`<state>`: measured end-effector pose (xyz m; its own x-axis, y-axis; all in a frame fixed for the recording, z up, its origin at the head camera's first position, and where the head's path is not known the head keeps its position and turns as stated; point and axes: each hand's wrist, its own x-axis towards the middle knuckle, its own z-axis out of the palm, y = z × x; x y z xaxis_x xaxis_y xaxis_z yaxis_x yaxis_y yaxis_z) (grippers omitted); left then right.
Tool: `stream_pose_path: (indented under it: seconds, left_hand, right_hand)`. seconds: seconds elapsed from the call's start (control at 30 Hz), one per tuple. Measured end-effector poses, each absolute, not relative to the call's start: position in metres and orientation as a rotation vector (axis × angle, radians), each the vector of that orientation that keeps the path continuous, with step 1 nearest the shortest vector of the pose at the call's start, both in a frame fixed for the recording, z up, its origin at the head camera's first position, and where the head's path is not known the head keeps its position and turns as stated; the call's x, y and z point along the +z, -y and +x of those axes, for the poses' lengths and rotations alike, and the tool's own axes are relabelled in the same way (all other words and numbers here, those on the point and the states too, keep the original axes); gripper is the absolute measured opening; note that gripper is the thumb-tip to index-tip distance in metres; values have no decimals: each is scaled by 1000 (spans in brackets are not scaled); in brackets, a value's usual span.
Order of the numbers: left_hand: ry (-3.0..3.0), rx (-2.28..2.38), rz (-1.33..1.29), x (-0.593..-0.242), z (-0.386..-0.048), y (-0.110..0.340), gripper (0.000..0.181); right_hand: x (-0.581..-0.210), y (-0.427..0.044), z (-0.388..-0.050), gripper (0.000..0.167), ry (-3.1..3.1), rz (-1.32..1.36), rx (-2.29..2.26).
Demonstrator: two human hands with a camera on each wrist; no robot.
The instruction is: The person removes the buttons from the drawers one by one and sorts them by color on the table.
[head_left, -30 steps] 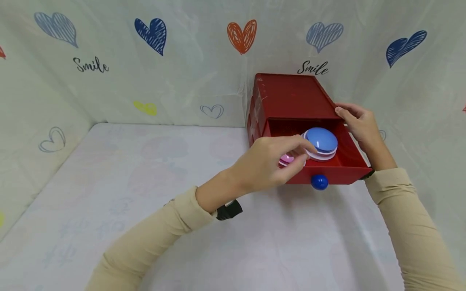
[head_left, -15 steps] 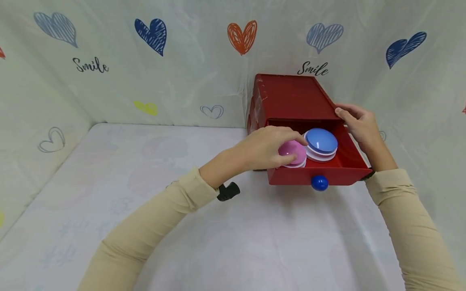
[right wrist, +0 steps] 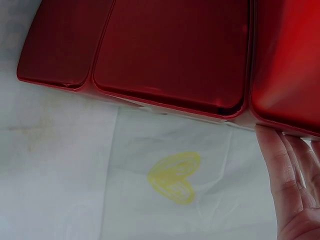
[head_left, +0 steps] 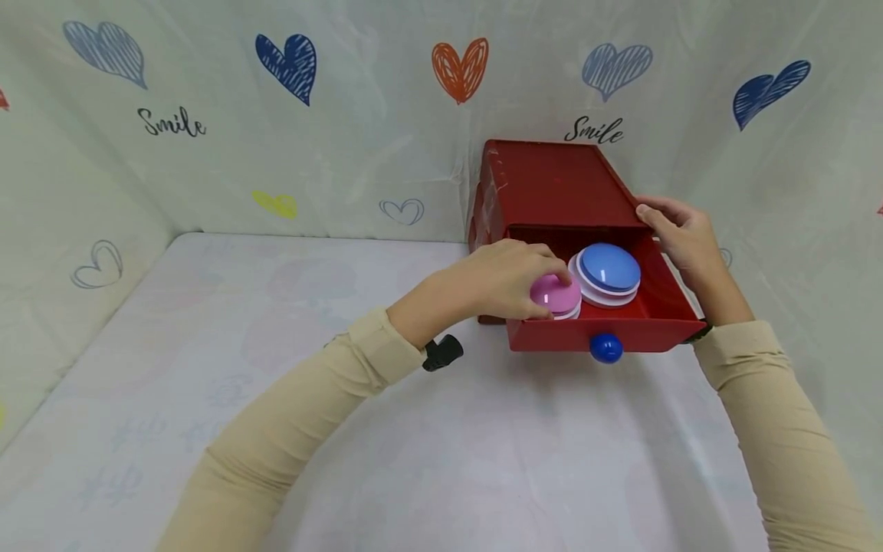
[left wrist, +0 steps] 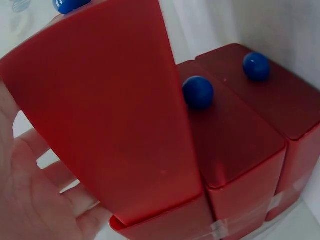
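In the head view a red drawer unit (head_left: 555,184) has its top drawer (head_left: 566,336) pulled out. Inside the drawer, a pink round lidded container (head_left: 556,294) lies at the left and a blue one with a white rim (head_left: 610,267) at the right. My left hand (head_left: 500,280) has its fingers and thumb curled round the pink container. My right hand (head_left: 679,230) holds the unit's upper right edge. Seen from the left wrist, the drawer's side (left wrist: 100,110) hides the containers. In the right wrist view my fingers (right wrist: 282,170) touch the red casing (right wrist: 175,50).
Lower drawers with blue knobs (left wrist: 198,92) show in the left wrist view. The white table (head_left: 276,307) extends left and in front of the unit. A curtain (head_left: 372,115) printed with hearts hangs behind it.
My left hand has moved from above the drawer's front down to the pink container, and its fingers have closed round it. My right hand and the drawer have stayed where they were.
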<state>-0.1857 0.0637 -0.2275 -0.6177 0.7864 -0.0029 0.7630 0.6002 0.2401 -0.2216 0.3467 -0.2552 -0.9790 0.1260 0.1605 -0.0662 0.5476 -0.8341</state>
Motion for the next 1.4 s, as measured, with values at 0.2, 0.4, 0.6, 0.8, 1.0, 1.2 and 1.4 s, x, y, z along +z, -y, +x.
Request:
stream_pose_path:
  seconds: [0.2,0.4,0.6,0.8,1.0,1.2,1.4]
  left_hand:
    - [-2714,267,1299,-225,-188,-69,47]
    - [-2744,128,1304,-223,-187,-75,44]
    - [-2757,-10,1310,-221,-183,-82,52]
    - [-2766,-84,1310,-220,-179,-83,60]
    - [-2767,-111,1321,-221,-179,-83,60]
    - [-2746,-47,1324,-225,-183,-84,50]
    - [-2742,28,1318,-227,-186,-83,49]
  right_hand:
    - [-255,-347,-220,50,2573,-40,1408]
    - [-256,-346,-219,49,2563,-33,1413]
    - [-257,-348,-218,48,2565,-22,1397]
    - [-256,-347,-219,49,2573,-36,1403]
    - [-256,-348,-220,49,2567,-36,1419]
    - [-256,-347,-220,47,2552,-20,1438]
    - [-255,-347,-219,47,2548,-14,1432]
